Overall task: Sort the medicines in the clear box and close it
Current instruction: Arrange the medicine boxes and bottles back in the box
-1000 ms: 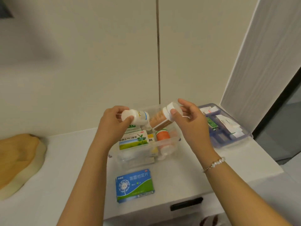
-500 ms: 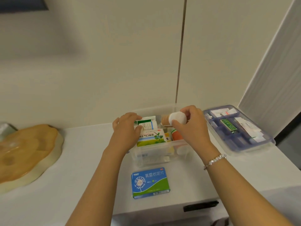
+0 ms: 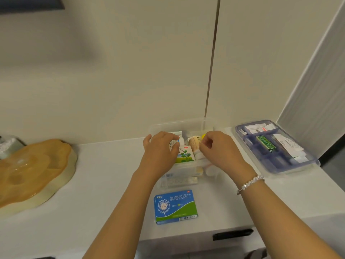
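Note:
The clear box (image 3: 207, 126) stands open at the back of the white counter, with several medicines inside. My left hand (image 3: 159, 153) reaches into its left side and grips a small white bottle (image 3: 175, 142) above a green-and-white medicine carton (image 3: 184, 156). My right hand (image 3: 219, 149) is over the box's right side, its curled fingertips pinching the side of a brown bottle (image 3: 194, 142) that stands upright inside. A blue-and-green medicine box (image 3: 175, 206) lies flat on the counter in front of the clear box.
A blue-tinted compartment tray (image 3: 306, 162) with leaflets and a green packet sits to the right, near a grey panel. A wooden lotus-leaf tray (image 3: 31, 171) lies at the left. The counter's front edge has a black drawer handle (image 3: 232, 234).
Both hands have lowered their bottles into the clear box; the brown bottle went from tilted in the air to upright inside. The camera has shifted, so the box appears further right.

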Demonstrator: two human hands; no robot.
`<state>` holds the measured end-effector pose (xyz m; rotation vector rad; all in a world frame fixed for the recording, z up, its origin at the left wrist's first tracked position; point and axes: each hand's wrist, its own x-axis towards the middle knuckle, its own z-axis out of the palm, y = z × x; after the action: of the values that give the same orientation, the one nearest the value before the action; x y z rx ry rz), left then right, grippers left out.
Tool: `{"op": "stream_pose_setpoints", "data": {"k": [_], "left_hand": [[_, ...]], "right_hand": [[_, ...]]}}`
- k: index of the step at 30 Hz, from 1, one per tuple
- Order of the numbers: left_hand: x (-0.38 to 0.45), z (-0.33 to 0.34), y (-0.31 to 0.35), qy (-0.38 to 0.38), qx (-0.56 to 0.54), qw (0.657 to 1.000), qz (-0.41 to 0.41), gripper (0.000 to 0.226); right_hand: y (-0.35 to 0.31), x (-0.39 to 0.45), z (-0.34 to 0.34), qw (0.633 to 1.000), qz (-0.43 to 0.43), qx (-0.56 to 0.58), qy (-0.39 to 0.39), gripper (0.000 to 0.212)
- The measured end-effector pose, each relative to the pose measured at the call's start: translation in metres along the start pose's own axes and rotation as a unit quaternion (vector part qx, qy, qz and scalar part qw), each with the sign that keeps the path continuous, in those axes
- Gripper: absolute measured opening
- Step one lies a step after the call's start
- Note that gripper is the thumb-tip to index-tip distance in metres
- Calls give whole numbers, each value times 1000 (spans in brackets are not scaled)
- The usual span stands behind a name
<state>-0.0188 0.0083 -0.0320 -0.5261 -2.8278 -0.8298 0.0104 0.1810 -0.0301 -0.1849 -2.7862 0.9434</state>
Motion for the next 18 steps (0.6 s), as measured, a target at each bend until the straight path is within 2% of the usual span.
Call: {"op": "stream_pose_setpoints", "data": {"k": [4,6,9,13,16,18], "left_hand": [[-2,1,9,-4,-16,1000,12,25],[-3,2,14,-9,-18,1000,17,25],[-5,5,24,-10,-34,999,25,25],[-6,10,44,9,-75,996,46,24],[-8,19,64,32,-114,991,69,22],[-9,29,79,36,-126,987,88,21]], "right_hand": [[3,-2,1,998,-30,-47,-25,22],[4,-2,0,999,-40,-27,-21,23],[9,-5,-8,997,-35,70,15,19],[21,-14,-22,987,-35,133,88,18],[42,-23,-36,981,1,112,156,18],[64,-27,-46,979,61,90,170,20]]}}
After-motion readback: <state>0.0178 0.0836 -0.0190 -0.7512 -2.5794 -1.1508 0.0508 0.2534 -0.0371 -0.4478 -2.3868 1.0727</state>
